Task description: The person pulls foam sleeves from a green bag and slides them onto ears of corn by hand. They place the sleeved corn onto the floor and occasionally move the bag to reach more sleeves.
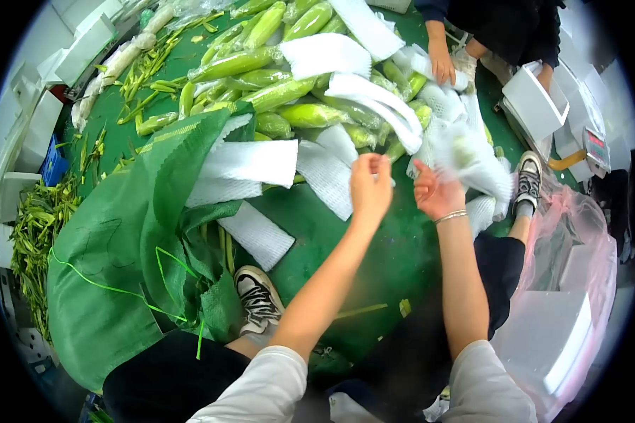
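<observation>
Film-wrapped corn ears (279, 95) lie heaped ahead, foam-net sleeves (257, 163) on and beside them, probably for easy reach. Near the ears, the left hand (372, 187) bunches its fingertips, grip unclear; the right hand (437, 196) curls loosely open. The ears look plump, pale green, glossy.

No text, brand or number can be read with certainty. The small device (597, 153) at the right carries a red panel (596, 140) — any figures on it are too small to make out. Thin dark strokes (95, 243) mark the green sack (99, 310) at the left — whether they are lettering cannot be told.
</observation>
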The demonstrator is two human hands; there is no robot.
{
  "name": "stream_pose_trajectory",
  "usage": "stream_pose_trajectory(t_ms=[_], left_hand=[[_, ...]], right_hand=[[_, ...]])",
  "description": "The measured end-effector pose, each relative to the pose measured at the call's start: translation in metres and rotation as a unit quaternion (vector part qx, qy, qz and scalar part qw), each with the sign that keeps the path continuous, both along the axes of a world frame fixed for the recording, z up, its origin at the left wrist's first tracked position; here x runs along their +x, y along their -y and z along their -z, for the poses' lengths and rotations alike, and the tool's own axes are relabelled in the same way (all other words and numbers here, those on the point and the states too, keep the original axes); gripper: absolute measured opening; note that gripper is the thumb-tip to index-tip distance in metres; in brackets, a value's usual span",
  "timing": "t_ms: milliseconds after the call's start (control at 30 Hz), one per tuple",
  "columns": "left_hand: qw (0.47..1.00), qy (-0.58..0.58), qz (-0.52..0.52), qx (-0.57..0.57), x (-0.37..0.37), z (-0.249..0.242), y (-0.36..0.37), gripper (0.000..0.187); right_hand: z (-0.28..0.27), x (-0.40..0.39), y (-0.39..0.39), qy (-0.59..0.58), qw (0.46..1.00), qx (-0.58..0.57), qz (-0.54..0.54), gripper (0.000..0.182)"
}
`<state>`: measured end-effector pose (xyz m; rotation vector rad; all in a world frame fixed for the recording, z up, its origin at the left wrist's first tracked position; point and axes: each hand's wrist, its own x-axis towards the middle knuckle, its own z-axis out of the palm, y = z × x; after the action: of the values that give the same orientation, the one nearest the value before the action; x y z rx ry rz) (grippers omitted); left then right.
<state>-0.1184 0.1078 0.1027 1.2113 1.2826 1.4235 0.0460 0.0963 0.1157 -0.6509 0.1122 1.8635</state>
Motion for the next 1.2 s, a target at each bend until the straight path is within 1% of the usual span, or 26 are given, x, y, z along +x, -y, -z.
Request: stream_pose_trajectory(t_ms=[67,100,133,200,267,333,400,467,500,533,567,600,633,667,733,800,833,900,933,967,1000,1067,1100,1133,1167,1200], left_hand=[[0.971,-0.209,-0.091,0.073,-0.025,0.026,-0.01,0.03],[0.944,-0.31,-0.09,0.073,-0.042,0.029,-0.016,0.035],[0.906,-0.409,-0.087,0.07,-0.055,0.031,-0.02,0.039],[0.87,-0.478,-0.069,0.101,-0.068,0.052,-0.024,0.045],[0.826,-0.546,-0.054,0.131,-0.083,0.073,-0.025,0.051],[0.774,-0.623,0.103,0.038,-0.098,0.092,-0.008,0.054],[0.728,-0.665,0.164,0.025,-0.123,0.101,0.02,0.049],[0.699,-0.679,0.216,-0.064,-0.145,0.083,0.047,0.043],[0.719,-0.669,0.187,-0.034,-0.156,0.086,0.05,0.041],[0.736,-0.657,0.163,-0.008,-0.162,0.09,0.058,0.04],[0.79,-0.6,0.127,0.025,-0.15,0.055,0.05,0.034],[0.893,-0.436,0.097,0.045,-0.133,0.036,0.038,0.027],[0.985,-0.138,0.097,0.031,-0.111,0.011,0.029,0.023],[0.985,-0.137,0.099,0.035,-0.1,0.005,0.019,0.023],[0.995,0.05,0.087,-0.022,-0.08,-0.004,-0.006,0.025],[0.967,0.23,0.073,-0.082,-0.072,-0.019,-0.03,0.028],[0.968,0.225,0.11,-0.01,-0.08,-0.028,-0.039,0.028],[0.928,0.365,0.054,0.053,-0.083,-0.034,-0.06,0.027],[0.895,0.436,0.026,0.086,-0.086,-0.039,-0.068,0.028],[0.863,0.501,-0.053,0.031,-0.09,-0.04,-0.08,0.03],[0.864,0.5,-0.052,0.032,-0.091,-0.03,-0.091,0.03],[0.875,0.465,-0.113,0.079,-0.089,-0.008,-0.107,0.034],[0.835,0.53,-0.147,0.021,-0.081,-0.009,-0.102,0.034],[0.868,0.489,-0.08,-0.019,-0.094,0.064,-0.133,0.034],[0.869,0.476,-0.109,-0.074,-0.084,0.039,-0.13,0.032],[0.867,0.461,-0.136,-0.128,-0.074,0.017,-0.129,0.031]], right_hand=[[-0.035,-0.032,-0.008,0.332,0.942,0.045,0.007,0.038],[-0.034,-0.051,-0.019,0.495,0.861,0.111,-0.047,0.037],[-0.028,-0.072,-0.031,0.637,0.746,0.169,-0.098,0.038],[-0.004,-0.119,-0.054,0.855,0.392,0.337,0.036,0.043],[0.014,-0.153,-0.074,0.868,0.387,0.311,0.034,0.044],[0.016,-0.162,-0.078,0.881,0.382,0.277,0.032,0.045],[0.012,-0.152,-0.069,0.827,0.495,0.265,-0.026,0.051],[-0.029,-0.127,-0.028,0.789,0.516,0.323,0.078,0.048],[-0.047,-0.113,-0.008,0.743,0.611,0.271,0.033,0.044],[-0.021,-0.096,-0.005,0.581,0.756,0.299,0.036,0.036],[-0.029,-0.098,0.007,0.431,0.862,0.264,0.026,0.03],[-0.04,-0.102,0.015,0.265,0.938,0.223,0.021,0.024],[-0.03,-0.105,0.013,0.216,0.957,0.193,0.008,0.018],[-0.027,-0.108,0.008,0.22,0.961,0.166,-0.02,0.02],[-0.005,-0.128,-0.016,0.212,0.959,0.189,-0.003,0.019],[0.006,-0.15,-0.03,0.267,0.921,0.218,0.18,0.018],[0.008,-0.149,-0.048,0.449,0.804,0.329,0.209,0.016],[-0.005,-0.147,-0.093,0.466,0.795,0.351,0.164,0.015],[-0.014,-0.147,-0.112,0.306,0.91,0.263,0.093,0.014],[-0.02,-0.142,-0.132,0.23,0.948,0.212,0.051,0.012],[-0.031,-0.139,-0.146,0.151,0.975,0.16,0.009,0.01],[-0.036,-0.134,-0.158,0.218,0.955,0.201,-0.027,0.017],[-0.034,-0.126,-0.166,0.522,0.785,0.328,-0.062,0.022],[-0.029,-0.121,-0.173,0.754,0.508,0.407,-0.09,0.027],[-0.02,-0.123,-0.183,0.789,0.457,0.39,-0.13,0.035],[-0.014,-0.127,-0.181,0.789,0.457,0.388,-0.131,0.035]])
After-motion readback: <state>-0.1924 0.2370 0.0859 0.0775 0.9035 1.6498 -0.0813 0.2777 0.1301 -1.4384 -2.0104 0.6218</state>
